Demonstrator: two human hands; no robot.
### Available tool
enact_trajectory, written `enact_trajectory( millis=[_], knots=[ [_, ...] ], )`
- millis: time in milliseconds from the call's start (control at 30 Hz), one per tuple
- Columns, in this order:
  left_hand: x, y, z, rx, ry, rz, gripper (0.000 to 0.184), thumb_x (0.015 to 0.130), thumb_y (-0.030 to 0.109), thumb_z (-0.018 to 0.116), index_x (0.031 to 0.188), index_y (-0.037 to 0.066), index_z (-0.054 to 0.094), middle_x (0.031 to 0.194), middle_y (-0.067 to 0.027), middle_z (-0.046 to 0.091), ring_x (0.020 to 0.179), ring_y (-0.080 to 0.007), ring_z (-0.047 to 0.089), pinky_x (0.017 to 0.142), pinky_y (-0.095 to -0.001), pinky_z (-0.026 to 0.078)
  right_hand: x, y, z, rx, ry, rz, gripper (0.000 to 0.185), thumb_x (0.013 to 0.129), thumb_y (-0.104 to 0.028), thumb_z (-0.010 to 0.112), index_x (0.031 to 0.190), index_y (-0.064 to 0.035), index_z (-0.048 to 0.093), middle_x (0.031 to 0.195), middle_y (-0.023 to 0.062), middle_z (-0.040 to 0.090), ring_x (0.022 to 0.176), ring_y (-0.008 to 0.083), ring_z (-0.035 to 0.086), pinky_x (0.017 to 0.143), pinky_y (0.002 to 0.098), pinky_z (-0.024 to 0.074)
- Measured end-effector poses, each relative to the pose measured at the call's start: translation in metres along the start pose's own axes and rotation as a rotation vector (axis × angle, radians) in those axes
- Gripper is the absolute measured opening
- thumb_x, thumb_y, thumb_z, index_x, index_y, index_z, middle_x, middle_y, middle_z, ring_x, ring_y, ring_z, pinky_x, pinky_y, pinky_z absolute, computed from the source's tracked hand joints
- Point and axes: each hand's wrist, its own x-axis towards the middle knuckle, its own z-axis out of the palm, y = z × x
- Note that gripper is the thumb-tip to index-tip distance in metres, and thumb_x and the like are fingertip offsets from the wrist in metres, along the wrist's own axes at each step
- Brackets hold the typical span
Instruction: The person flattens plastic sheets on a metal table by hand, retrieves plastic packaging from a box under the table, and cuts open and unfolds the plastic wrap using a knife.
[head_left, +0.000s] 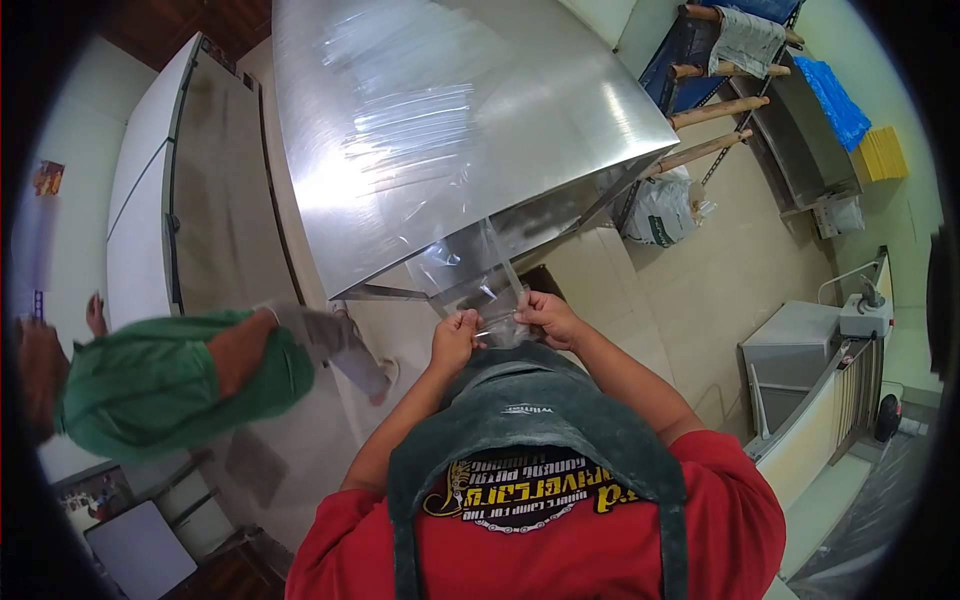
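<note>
A clear plastic bag point(470, 262) hangs between my two hands, just past the near edge of the steel table point(560, 120). My left hand point(456, 338) pinches one side of it, thumb and fingers pressed together. On the other side my right hand point(548, 320) grips the plastic in the same way. The sheer film spreads toward the table, and its exact outline is hard to make out. Both hands are in front of the dark green apron point(530, 400).
A person in a green shirt point(190, 375) is at the left, beside a large white cabinet point(150, 180). Rolling pins point(715, 112) rest on a rack at the right, above a white sack point(660, 215). Farther right are blue plastic point(832, 100) and a grey box point(790, 340).
</note>
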Motion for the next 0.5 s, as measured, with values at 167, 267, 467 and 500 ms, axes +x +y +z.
enact_trajectory(
  millis=[167, 267, 467, 500],
  knots=[
    [-0.008, -0.003, -0.002, 0.133, -0.013, 0.063, 0.037, 0.099, 0.037, 0.055, 0.092, 0.001, 0.064, 0.073, -0.0012, 0.057, 0.056, -0.0068, 0.052, 0.055, -0.0271, 0.054, -0.005, 0.004, 0.001, -0.048, -0.078, -0.208, 0.018, 0.084, -0.001, 0.066, 0.078, -0.0117, 0.053, 0.089, 0.0052, 0.063, 0.079, 0.0132, 0.062, 0.071, 0.0282, 0.0497],
    [-0.013, -0.003, -0.008, 0.171, -0.014, 0.07, 0.037, 0.098, 0.037, 0.056, 0.091, 0.001, 0.064, 0.07, -0.0008, 0.057, 0.054, -0.0065, 0.05, 0.055, -0.0271, 0.053, -0.005, -0.007, -0.004, 0.081, -0.037, -0.12, 0.015, 0.083, -0.002, 0.067, 0.082, -0.0105, 0.055, 0.085, 0.0049, 0.062, 0.079, 0.0133, 0.062, 0.07, 0.028, 0.0491],
    [-0.018, -0.009, -0.018, 0.156, 0.055, 0.062, 0.037, 0.098, 0.037, 0.056, 0.09, 0.002, 0.064, 0.064, 0.0005, 0.052, 0.053, -0.0072, 0.049, 0.056, -0.0278, 0.053, -0.013, -0.023, -0.012, 0.091, 0.056, -0.064, 0.013, 0.086, -0.006, 0.067, 0.097, -0.0056, 0.062, 0.08, 0.0025, 0.059, 0.066, 0.0102, 0.054, 0.063, 0.0267, 0.0465],
    [-0.018, -0.009, -0.019, 0.172, 0.038, 0.049, 0.036, 0.099, 0.037, 0.055, 0.091, 0.003, 0.062, 0.066, 0.0, 0.052, 0.054, -0.0077, 0.049, 0.059, -0.029, 0.054, -0.011, -0.024, -0.021, -0.071, 0.09, 0.006, 0.02, 0.087, -0.008, 0.067, 0.105, -0.0055, 0.059, 0.08, 0.0019, 0.058, 0.067, 0.0097, 0.054, 0.064, 0.0258, 0.0462]
  ],
)
